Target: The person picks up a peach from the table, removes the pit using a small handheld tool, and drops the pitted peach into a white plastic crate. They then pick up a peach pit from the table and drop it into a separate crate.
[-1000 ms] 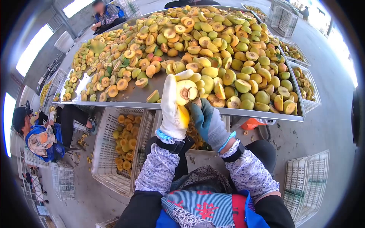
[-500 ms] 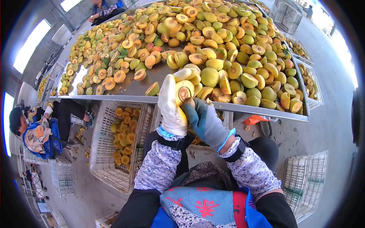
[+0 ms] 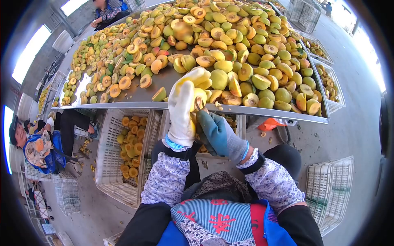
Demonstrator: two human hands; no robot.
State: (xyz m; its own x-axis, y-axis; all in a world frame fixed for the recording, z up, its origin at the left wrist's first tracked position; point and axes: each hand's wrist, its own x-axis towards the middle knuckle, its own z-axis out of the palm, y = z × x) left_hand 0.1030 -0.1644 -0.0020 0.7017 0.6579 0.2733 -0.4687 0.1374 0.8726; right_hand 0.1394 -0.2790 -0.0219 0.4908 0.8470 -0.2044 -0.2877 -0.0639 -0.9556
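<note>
My left hand (image 3: 182, 110), in a white and yellow glove, is wrapped round a halved yellow fruit (image 3: 198, 98) at the front edge of the metal table (image 3: 139, 105). Close against its right side, my right hand (image 3: 218, 133) wears a blue-grey glove, its fingers closed round a small tool (image 3: 200, 108) that touches the cut face. Most of the tool is hidden by the fingers. Halved yellow-green fruits (image 3: 264, 61) are heaped on the table just beyond both hands.
Under the table's edge stands a white crate (image 3: 111, 164) of fruit halves. Empty stacked crates (image 3: 328, 190) are on the floor at the right. A seated person (image 3: 45, 143) is at the left, another person (image 3: 108, 12) beyond the table. A red bag (image 3: 271, 124) lies below the table's right part.
Both hands have come slightly lower and turned, with the fruit's cut face now more edge-on. The whole view has shifted a little.
</note>
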